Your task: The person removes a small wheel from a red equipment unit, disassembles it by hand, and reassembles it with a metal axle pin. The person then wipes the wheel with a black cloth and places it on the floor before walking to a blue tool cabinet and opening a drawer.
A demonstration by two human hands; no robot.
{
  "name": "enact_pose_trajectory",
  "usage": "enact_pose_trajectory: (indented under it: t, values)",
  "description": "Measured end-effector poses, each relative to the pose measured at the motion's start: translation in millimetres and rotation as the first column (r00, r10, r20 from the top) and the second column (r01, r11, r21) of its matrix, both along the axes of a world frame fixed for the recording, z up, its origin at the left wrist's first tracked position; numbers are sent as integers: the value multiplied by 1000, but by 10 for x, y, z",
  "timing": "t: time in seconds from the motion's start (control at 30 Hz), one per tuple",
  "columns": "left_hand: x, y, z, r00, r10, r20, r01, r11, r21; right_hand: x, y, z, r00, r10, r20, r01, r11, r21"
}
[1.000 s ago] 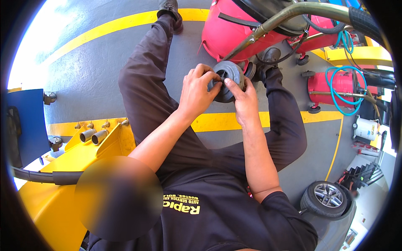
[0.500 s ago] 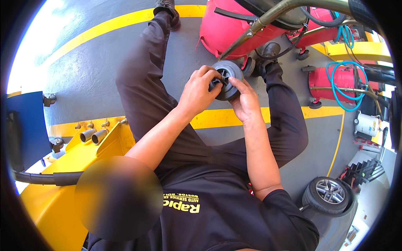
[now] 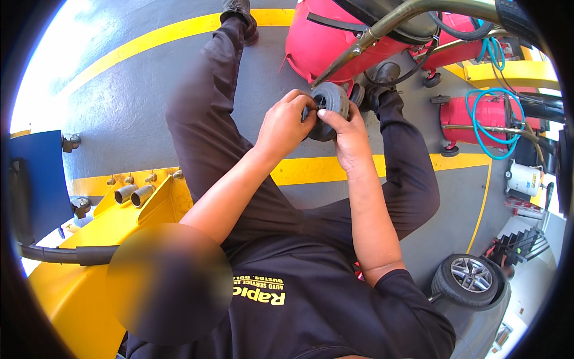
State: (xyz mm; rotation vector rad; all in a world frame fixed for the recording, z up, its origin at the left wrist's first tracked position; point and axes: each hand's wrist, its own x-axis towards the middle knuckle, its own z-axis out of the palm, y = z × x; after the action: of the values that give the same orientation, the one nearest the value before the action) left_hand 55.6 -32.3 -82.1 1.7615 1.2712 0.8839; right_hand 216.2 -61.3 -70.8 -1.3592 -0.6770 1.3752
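Between my hands, a small grey and black wheel [image 3: 330, 100] is held up over the floor, between my spread legs. My right hand [image 3: 348, 133] is closed round its right side, with the thumb pressed on the face near the hub. At the wheel's left side, my left hand [image 3: 286, 122] has its fingers bent and pinched together close to the hub. Whatever those fingertips hold, if anything, is hidden. Just beyond the wheel stands a red tank [image 3: 323, 51] on small casters, with a bent metal handle [image 3: 388, 30] reaching over it.
A yellow steel lift part [image 3: 89, 257] with two metal tubes stands on my left, near a blue panel [image 3: 39, 185]. On the right are another red tank [image 3: 478, 119] with a coiled teal hose [image 3: 469, 113], a white container [image 3: 525, 179] and a car wheel [image 3: 465, 278].
The wheel has turned in my hands, its open hub face swinging toward the left and its tread showing more. My right thumb has moved in toward the hub.
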Motion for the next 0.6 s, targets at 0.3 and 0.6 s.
enact_pose_trajectory:
  t: [0.3,0.6]
  values:
    - [49,144,-7,991,-8,130,-21,975,219,-72,67,338,992,-22,126,9,994,105]
    - [-42,101,95,993,13,117,-42,967,250,-43,65,367,999,-37,32,32,990,137]
